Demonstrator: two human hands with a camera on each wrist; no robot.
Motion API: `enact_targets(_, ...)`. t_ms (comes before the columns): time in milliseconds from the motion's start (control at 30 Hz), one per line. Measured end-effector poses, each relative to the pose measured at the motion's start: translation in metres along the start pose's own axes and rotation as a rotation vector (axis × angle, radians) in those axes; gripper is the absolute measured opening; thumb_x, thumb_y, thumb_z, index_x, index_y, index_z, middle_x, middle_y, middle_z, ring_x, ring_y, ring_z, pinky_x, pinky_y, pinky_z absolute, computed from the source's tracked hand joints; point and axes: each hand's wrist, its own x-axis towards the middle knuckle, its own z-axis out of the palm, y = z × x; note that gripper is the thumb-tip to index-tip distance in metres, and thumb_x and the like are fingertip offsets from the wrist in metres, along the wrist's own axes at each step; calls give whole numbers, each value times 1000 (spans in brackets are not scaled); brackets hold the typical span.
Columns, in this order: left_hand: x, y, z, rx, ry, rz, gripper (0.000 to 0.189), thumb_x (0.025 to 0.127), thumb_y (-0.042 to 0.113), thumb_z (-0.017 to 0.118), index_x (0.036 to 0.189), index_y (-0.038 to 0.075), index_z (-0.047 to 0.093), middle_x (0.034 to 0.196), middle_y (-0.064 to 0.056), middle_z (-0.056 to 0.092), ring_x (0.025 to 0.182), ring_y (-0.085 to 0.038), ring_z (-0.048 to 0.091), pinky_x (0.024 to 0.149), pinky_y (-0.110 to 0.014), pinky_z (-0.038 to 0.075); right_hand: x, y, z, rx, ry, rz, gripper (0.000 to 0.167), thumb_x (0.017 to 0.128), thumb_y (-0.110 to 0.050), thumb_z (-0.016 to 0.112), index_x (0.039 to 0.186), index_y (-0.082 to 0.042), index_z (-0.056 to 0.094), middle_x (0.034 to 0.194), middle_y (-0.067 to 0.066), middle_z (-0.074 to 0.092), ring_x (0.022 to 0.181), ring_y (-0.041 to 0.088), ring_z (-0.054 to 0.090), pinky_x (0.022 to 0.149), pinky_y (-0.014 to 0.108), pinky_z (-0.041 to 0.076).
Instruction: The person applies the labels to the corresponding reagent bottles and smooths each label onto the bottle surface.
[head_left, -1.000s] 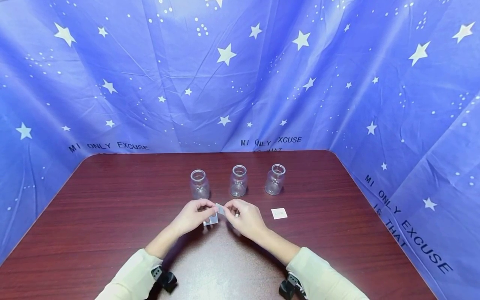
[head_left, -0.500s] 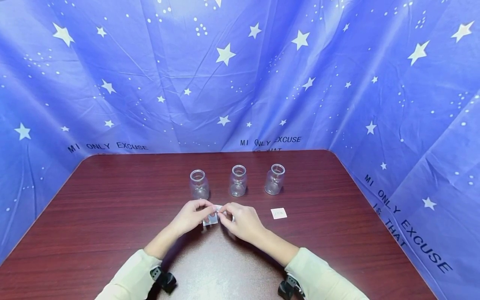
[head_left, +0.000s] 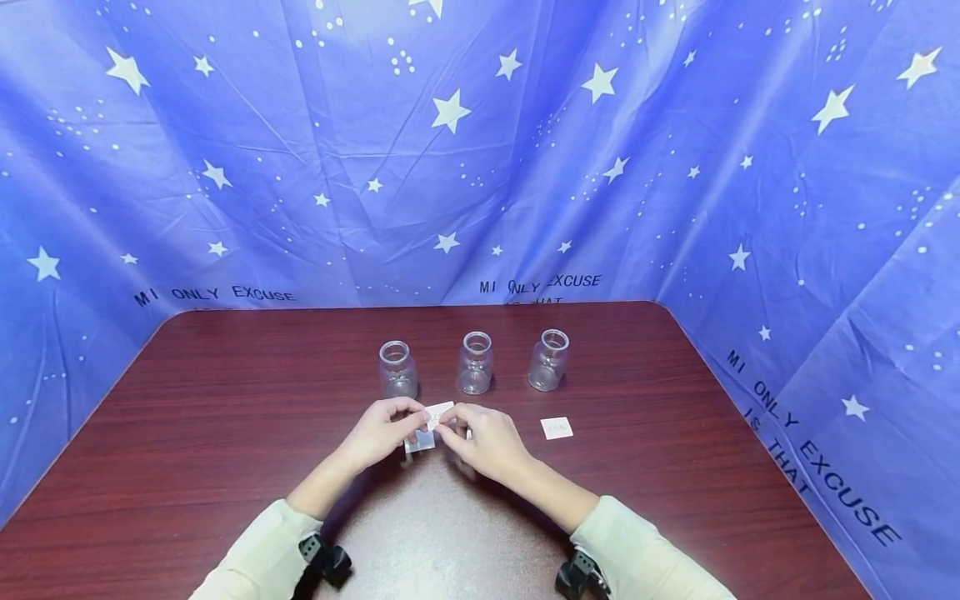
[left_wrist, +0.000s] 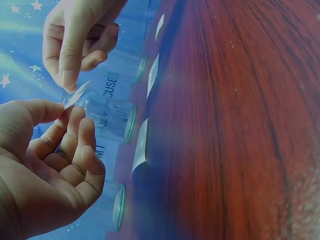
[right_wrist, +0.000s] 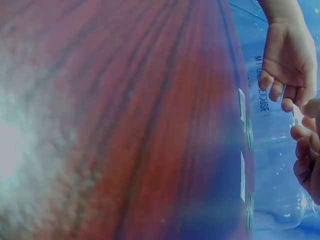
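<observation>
A small white slip of paper (head_left: 440, 412) with faint marks is held up between the two hands in the head view. My left hand (head_left: 381, 435) pinches its left side between thumb and index finger, the other fingers loosely curled. At its right edge, my right hand (head_left: 486, 438) has thumb and index finger on the paper. The left wrist view shows the same raised slip (left_wrist: 77, 95) tilted between the fingertips. Beneath the left hand, another slip (head_left: 420, 442) lies on the table. A third slip (left_wrist: 153, 75) lies further along, mostly hidden by the right hand in the head view.
Three clear glass jars stand upright in a row behind the hands: a left jar (head_left: 398, 372), a middle jar (head_left: 476, 365) and a right jar (head_left: 549, 362). Another paper slip (head_left: 557, 428) lies before the right jar. A blue star-printed cloth (head_left: 480, 167) surrounds the dark red table (head_left: 225, 383).
The held slip has turned from its greyish side to a white, marked face. My right hand has shifted slightly left and its fingers have changed position; the left hand stays nearly still.
</observation>
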Motion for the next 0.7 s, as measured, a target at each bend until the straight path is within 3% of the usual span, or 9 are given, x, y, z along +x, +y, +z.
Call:
enact_targets(200,-3,1,-1,-10,30,67,19,88,21,59,88,3,66,73,-6,67,58,-11,56,49,-22,42,3,6,-5,105,18,151,4,84,-18,67,83,-14,68,58,-9,56,55,-1,47,52,12,38)
enact_targets(467,0,-2,-2,-4,9,-19,17,89,17,59,92,2,66,79,-14,67,61,-14,56,50,-20,41,4,16,-3,268,-22,354,4,84,-19,68,84,-15,69,63,-7,59,58,0,49,50,16,40)
enact_targets(700,0,-2,-2,13,5,8,15,90,16,59,92,3,66,80,-11,68,64,-14,58,53,-20,42,6,16,0,371,-109,428,8,85,-19,66,86,-12,69,68,-4,61,60,2,49,55,17,42)
